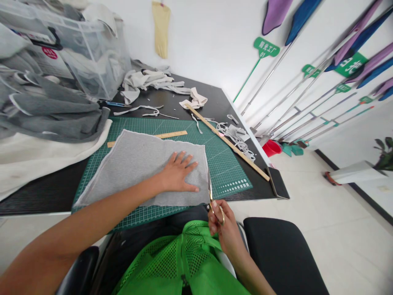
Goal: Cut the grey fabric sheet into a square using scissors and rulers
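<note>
A piece of grey fabric [141, 164] lies spread over a green cutting mat [227, 168]. My left hand [178, 174] rests flat on the fabric near its right side, fingers spread. Gold-handled scissors [210, 190] are in my right hand [225, 223], fingers through and around the handles. The blades point away from me along the fabric's right edge; whether they have cloth between them I cannot tell. A short wooden ruler [172, 134] is partly hidden beneath the fabric's far edge.
A long wooden ruler [227, 141] crosses the mat's right side, beside fabric scraps [238, 133]. A phone [278, 182] lies at the table's right corner. Folded grey cloth [58, 110] and a clear plastic bin [95, 57] stand left. Mops [276, 61] lean against the wall.
</note>
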`<state>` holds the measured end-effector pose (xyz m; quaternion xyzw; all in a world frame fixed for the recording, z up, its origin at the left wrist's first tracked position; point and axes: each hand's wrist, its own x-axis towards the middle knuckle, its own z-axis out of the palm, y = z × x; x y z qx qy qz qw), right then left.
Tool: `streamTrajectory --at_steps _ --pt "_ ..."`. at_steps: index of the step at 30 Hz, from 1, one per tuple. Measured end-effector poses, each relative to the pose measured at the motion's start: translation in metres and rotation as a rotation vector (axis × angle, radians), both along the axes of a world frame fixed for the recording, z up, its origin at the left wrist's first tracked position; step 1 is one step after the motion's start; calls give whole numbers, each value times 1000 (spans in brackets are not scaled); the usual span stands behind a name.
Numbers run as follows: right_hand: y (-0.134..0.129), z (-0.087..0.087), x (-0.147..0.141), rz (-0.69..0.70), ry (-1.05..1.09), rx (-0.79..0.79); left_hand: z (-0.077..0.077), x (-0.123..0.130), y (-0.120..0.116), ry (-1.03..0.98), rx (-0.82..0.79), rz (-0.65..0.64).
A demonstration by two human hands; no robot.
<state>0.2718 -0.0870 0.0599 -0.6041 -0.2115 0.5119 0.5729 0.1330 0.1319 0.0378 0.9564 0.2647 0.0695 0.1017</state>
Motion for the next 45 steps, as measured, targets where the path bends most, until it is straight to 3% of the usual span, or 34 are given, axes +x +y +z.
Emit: streamTrajectory --at_steps 45 --pt "-13 3 -6 15 -119 -9 0 0 -2 -18 -5 15"
